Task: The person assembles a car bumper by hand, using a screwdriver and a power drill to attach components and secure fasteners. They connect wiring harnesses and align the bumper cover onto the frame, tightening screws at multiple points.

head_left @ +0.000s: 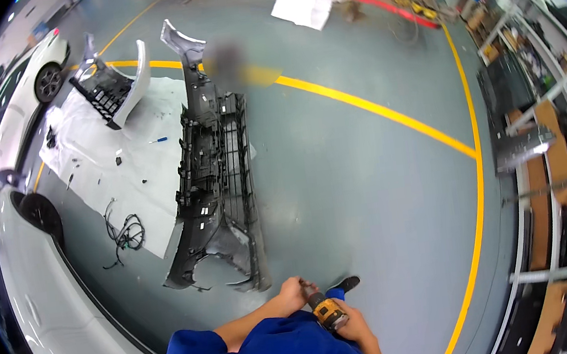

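My right hand (351, 324) is wrapped round a yellow and black cordless drill (328, 312), held close in front of my blue shirt. At the drill's front end is my left hand (294, 293), its fingers bent together by the chuck; whatever they grip is too small to make out. Ahead and to the left, a long black car bumper (209, 179) lies on the floor with its ribbed inner side and grille showing. Neither hand touches it.
Left of the bumper, a white sheet (146, 166) bears a wiring harness (126, 233), a blue-handled screwdriver (158, 140) and a second bumper (116, 91). A white car (65, 313) stands at the left, shelving (561, 269) at the right. Yellow lines (375, 108) cross the floor.
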Tool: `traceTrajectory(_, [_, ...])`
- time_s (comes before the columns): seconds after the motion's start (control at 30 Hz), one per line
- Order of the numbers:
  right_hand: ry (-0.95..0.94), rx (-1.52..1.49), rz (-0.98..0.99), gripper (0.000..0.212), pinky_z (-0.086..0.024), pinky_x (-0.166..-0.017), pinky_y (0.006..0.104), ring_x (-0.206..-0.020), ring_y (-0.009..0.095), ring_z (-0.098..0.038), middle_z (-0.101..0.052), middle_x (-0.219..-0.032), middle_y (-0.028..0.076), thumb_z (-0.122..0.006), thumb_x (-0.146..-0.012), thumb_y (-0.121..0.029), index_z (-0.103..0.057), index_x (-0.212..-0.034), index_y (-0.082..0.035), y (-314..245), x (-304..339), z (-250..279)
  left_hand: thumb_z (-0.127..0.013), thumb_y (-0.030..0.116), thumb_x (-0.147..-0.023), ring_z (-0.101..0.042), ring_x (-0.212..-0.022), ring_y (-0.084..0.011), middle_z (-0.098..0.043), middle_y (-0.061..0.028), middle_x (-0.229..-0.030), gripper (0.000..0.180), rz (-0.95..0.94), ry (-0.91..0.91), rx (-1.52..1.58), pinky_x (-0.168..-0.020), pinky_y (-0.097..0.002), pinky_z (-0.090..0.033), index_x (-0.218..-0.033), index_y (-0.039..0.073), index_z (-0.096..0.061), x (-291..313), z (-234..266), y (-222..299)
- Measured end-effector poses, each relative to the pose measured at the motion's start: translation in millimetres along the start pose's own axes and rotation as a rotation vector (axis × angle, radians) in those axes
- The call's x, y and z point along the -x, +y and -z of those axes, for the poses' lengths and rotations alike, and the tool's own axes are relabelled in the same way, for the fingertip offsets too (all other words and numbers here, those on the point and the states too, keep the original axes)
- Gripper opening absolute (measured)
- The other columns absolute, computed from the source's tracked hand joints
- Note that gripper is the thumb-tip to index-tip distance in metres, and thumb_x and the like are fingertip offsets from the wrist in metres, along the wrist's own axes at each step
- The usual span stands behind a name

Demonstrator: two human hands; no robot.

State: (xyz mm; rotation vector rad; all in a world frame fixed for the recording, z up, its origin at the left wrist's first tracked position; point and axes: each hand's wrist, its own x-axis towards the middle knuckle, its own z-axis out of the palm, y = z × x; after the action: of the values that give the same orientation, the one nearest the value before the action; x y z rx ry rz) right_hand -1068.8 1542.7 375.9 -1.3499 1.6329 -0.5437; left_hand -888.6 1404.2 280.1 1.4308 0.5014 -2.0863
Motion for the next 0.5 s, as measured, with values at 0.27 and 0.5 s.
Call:
traceTrajectory(0.27, [-0.326,0.010,0.195,0.047,-0.055,-0.092,0.0426,-0.109,0.039,-0.070,-0.073,-0.116,0.020,-0.074,-0.086,-0.022,-0.066,-0.131,-0.011,-1.1,-219.1,228.5,-0.041,0.011,-0.103,-0.054,-0.087,-0.0332,-0.050,-0.0142,-0.088,0.019,-0.180,-0.112,0.474,-0.084,-0.0517,-0.050,-0.087,0.003,-0.043,-44.9,-223.1,31.9])
traceTrajectory(0.5, [-0.877,0.510,0.340,0.063,-0.056,-0.094,0.0448,-0.110,0.040,-0.069,-0.072,-0.121,0.018,-0.075,-0.086,-0.028,-0.055,-0.145,-0.019,-65.0,-409.0,344.6,-0.042,0.012,-0.102,-0.053,-0.075,-0.0280,-0.050,-0.0104,-0.076,0.014,-0.208,0.092,0.747,-0.079,-0.0534,-0.053,-0.091,0.004,-0.046,-95.7,-328.5,81.8])
